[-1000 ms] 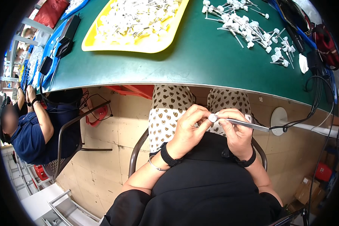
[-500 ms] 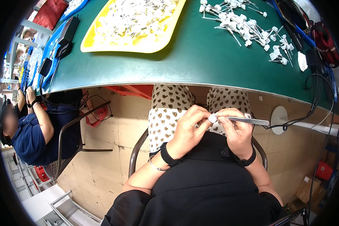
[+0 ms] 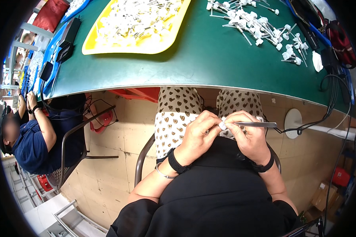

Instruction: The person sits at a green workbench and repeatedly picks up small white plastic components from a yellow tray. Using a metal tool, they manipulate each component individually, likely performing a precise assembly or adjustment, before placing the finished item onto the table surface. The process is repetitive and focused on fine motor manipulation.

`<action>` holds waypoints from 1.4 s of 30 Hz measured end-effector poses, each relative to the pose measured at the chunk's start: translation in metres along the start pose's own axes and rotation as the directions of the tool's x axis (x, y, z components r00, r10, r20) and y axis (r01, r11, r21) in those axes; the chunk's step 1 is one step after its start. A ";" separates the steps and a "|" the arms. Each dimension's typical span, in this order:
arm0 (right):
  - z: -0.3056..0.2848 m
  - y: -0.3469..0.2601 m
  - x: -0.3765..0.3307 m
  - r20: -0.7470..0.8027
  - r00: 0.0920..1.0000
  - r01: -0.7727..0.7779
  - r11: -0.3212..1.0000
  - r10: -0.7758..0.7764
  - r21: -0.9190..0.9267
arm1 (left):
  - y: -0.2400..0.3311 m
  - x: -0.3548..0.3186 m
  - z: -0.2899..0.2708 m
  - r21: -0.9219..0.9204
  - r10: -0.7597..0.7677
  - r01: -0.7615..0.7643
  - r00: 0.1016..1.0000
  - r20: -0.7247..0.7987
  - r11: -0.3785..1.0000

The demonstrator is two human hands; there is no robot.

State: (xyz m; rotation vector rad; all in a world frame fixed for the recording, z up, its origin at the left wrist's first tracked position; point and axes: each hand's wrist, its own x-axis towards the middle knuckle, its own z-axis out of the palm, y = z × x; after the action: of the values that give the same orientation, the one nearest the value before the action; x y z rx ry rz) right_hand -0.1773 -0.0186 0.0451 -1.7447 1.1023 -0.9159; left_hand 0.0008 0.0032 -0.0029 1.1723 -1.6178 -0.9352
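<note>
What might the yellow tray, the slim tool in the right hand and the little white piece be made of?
Tray: probably plastic, smooth and fairly glossy, from its even, bright colour. Tool: likely metal, smooth, with a grey sheen. White piece: perhaps plastic; too small to judge its finish.

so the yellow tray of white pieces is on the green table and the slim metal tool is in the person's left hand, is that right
Not quite: the head view shows the slim metal tool in the right hand, not the left hand. The yellow tray of white pieces is on the green table, as you say.
</note>
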 end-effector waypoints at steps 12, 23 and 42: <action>0.013 0.010 -0.011 -0.132 0.987 -0.060 0.964 0.097 0.258 | -0.006 0.000 0.001 -0.111 -0.035 0.034 0.999 -0.010 0.993; 0.011 0.009 -0.009 -0.124 0.991 -0.031 0.991 0.047 0.127 | -0.004 0.000 0.000 -0.097 -0.068 0.069 0.998 0.016 0.993; 0.013 0.015 -0.014 -0.156 0.984 -0.053 0.979 0.085 0.198 | -0.005 -0.001 0.002 -0.119 -0.069 0.069 0.998 0.010 0.990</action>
State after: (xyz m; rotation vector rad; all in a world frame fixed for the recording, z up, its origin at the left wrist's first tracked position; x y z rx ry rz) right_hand -0.1751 -0.0060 0.0247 -1.4846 1.1313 -1.1004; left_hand 0.0007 0.0025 -0.0082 1.1497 -1.5119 -1.0658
